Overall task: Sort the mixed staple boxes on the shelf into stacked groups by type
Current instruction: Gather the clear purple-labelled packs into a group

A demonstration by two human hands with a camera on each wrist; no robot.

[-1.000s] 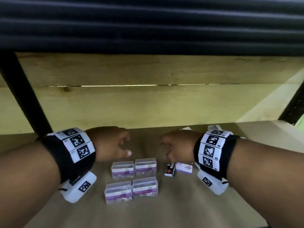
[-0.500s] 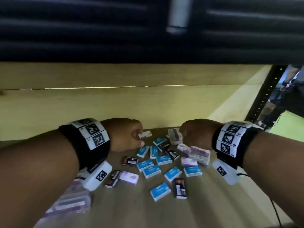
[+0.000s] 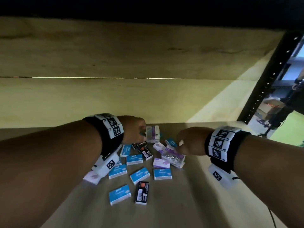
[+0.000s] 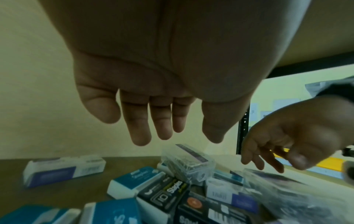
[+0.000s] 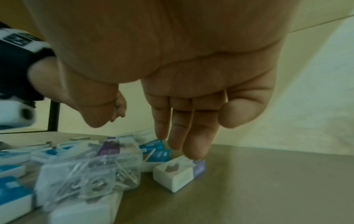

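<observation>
Basically nothing is stacked yet: staple boxes [image 3: 139, 175] lie mixed on the shelf [image 3: 189, 203]; left hand [image 3: 134, 130] and right hand [image 3: 190, 140] are held open, empty

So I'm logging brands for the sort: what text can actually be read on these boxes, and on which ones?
"Staples": black box below the left hand, left wrist view.
"Staples": blue boxes, faint script, head view.
Purple-and-white boxes, clear cases, barcodes: too blurred to read.
Wristbands: square code markers only, no words.
</observation>
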